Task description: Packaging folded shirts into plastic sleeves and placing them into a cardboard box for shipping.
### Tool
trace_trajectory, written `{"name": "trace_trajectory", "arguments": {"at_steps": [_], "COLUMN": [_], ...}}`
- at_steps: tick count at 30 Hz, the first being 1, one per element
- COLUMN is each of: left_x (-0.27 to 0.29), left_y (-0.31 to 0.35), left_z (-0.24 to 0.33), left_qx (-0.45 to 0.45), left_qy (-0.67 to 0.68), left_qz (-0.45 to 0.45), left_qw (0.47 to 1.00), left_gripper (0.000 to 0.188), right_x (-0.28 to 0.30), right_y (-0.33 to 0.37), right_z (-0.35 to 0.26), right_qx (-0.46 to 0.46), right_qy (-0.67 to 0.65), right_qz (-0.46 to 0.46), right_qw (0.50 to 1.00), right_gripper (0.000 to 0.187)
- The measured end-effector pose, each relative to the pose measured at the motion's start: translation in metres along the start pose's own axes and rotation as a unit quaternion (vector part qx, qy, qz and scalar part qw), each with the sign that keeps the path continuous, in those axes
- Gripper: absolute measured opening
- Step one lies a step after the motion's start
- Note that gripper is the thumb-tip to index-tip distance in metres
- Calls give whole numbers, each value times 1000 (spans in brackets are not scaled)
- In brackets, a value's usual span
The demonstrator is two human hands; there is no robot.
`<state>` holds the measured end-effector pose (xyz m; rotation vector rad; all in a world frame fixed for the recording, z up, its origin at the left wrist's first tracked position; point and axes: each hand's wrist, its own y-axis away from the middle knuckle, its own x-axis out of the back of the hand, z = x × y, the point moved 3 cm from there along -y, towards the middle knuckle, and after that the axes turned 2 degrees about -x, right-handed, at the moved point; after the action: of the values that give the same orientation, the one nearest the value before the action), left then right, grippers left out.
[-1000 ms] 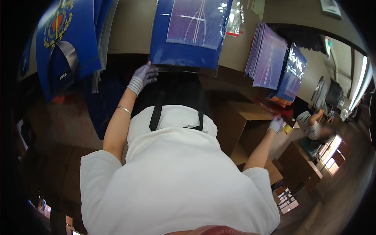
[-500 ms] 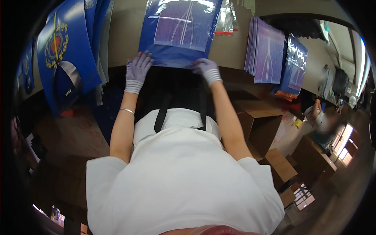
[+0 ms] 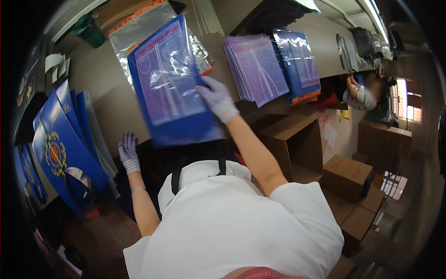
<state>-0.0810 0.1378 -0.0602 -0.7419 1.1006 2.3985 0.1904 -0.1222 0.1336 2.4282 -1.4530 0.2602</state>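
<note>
My right hand (image 3: 218, 98), in a pale lilac glove, grips the right edge of a blue packet (image 3: 183, 129). The packet is tilted over the table's near edge, and its lower part is blurred. On its front lies a purple sheet printed with a trouser drawing (image 3: 162, 76) under shiny clear plastic. My left hand (image 3: 128, 152), gloved with striped cuffs, is apart from the packet, at the table's near edge, fingers stretched out and holding nothing. Behind the packet lie clear plastic bags (image 3: 121, 43) with orange-red edges.
On the right are a stack of purple printed sheets (image 3: 255, 69) and a plastic-wrapped blue packet pile (image 3: 297, 60). Blue printed folders (image 3: 65, 149) hang over the table edge at left. A green cup (image 3: 89, 31) stands far back. Cardboard boxes (image 3: 297, 144) and another person (image 3: 367, 93) are at right.
Both hands were at the packet's near edge. My left hand has come off it and moved left and down; my right hand now holds its side, the packet tilted. The view has turned.
</note>
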Motion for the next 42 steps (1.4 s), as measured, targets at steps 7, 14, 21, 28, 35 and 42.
{"name": "trace_trajectory", "arguments": {"at_steps": [7, 14, 21, 28, 35, 42], "left_x": [22, 19, -147, -181, -147, -289], "left_y": [-23, -7, 71, 107, 68, 261], "left_z": [4, 22, 50, 190, 224, 258], "left_qx": [-2, -16, -233, -319, -279, -571], "left_qy": [-28, -98, -550, -802, -904, -788], "left_qz": [68, 152, -69, 200, 280, -72], "left_qw": [997, 983, 799, 464, 163, 220], "left_gripper": [43, 44, 17, 43, 34, 37], "right_x": [298, 360, 362, 329, 216, 105], "right_y": [96, 21, -25, -56, -22, 53], "right_z": [-81, 3, 164, 173, 93, 113], "right_qx": [19, 143, 83, 93, 195, -74], "right_qy": [264, 597, 670, 602, 417, -340], "right_qz": [239, 253, 139, 167, 144, -117], "right_qw": [934, 748, 725, 775, 876, 930], "right_gripper": [22, 24, 43, 49, 40, 54]}}
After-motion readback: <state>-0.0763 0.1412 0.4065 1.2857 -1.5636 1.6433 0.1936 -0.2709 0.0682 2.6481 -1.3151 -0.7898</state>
